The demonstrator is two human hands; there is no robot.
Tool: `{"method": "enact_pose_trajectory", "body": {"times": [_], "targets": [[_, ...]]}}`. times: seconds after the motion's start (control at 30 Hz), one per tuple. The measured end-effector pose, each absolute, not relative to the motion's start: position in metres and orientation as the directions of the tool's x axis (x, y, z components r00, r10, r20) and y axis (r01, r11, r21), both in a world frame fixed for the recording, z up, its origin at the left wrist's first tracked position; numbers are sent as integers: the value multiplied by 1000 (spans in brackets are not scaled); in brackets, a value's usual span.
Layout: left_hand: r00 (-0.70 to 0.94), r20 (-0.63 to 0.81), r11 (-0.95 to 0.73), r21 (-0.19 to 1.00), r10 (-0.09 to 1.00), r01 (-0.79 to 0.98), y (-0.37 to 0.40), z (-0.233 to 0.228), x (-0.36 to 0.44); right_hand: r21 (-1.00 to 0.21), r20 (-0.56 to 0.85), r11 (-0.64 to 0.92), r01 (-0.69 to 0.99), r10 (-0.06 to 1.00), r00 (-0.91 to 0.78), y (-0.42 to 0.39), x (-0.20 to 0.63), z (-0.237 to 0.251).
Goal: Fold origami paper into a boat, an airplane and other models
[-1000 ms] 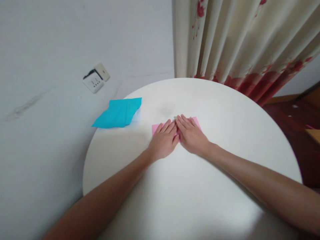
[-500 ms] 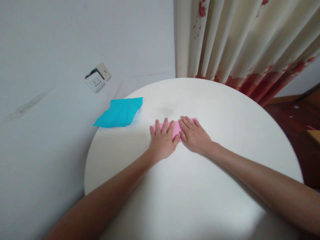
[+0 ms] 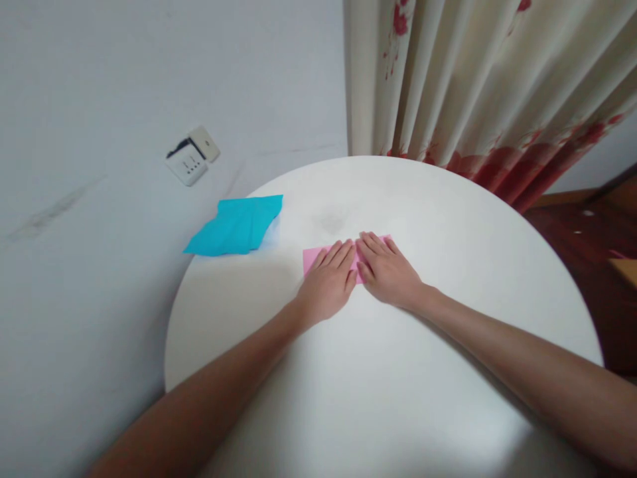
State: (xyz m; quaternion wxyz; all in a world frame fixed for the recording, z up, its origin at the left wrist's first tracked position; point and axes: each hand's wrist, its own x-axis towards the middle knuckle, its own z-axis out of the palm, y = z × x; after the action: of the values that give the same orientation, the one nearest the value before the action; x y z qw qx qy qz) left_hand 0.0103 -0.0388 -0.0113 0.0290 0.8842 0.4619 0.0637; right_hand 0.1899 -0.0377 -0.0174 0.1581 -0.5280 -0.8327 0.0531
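A pink strip of what looks like folded paper [image 3: 312, 256] lies flat on the round white table [image 3: 398, 372]. My left hand [image 3: 329, 279] rests palm down over its left half, fingers stretched out and close together. Over the right half lies my right hand [image 3: 385, 267], also flat, with its fingers extended. The two hands nearly meet at the strip's middle and cover most of it. Both press on the strip from above without gripping it.
A creased blue sheet [image 3: 236, 226] lies at the table's left edge, partly overhanging it, with something whitish under its right side. The wall with a socket [image 3: 186, 164] stands to the left. A flowered curtain [image 3: 462, 99] hangs behind the table.
The fingers of my left hand have drawn together and shifted right, uncovering the pink strip's left end. My right hand stays in place.
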Motion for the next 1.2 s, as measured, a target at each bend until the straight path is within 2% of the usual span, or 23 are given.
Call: {"method": "enact_pose_trajectory", "body": {"times": [0.13,0.23,0.37,0.5,0.6,0.73,0.87,0.93,1.07,1.2], "targets": [[561,81,-567,137,824,813,-37,-10,8,-379,284,425,822,899,-334,-29,204,-15],[563,77,-568,143,823,811,-37,-9,7,-420,348,371,828,909,-231,-20,221,-12],[560,73,-565,135,825,814,-36,-10,6,-460,322,281,842,937,-137,-9,236,-10],[559,74,-564,120,826,817,-37,-9,6,-491,309,258,832,944,-111,-8,237,-8],[562,77,-567,113,823,816,-37,-10,6,-572,281,232,787,956,-78,-9,236,-8],[549,81,-554,108,832,825,-37,-11,7,-704,266,258,662,960,-90,-9,237,-8],[526,90,-533,99,846,840,-36,-12,7,-754,273,334,566,943,-193,-11,237,-6],[511,93,-519,100,854,849,-36,-12,6,-718,281,387,579,922,-267,-14,235,-3],[484,85,-491,109,871,864,-35,-12,5,-497,286,528,688,849,-445,-19,232,7],[452,89,-461,135,887,877,-33,-13,4,-347,251,637,688,770,-587,-23,229,11]]}}
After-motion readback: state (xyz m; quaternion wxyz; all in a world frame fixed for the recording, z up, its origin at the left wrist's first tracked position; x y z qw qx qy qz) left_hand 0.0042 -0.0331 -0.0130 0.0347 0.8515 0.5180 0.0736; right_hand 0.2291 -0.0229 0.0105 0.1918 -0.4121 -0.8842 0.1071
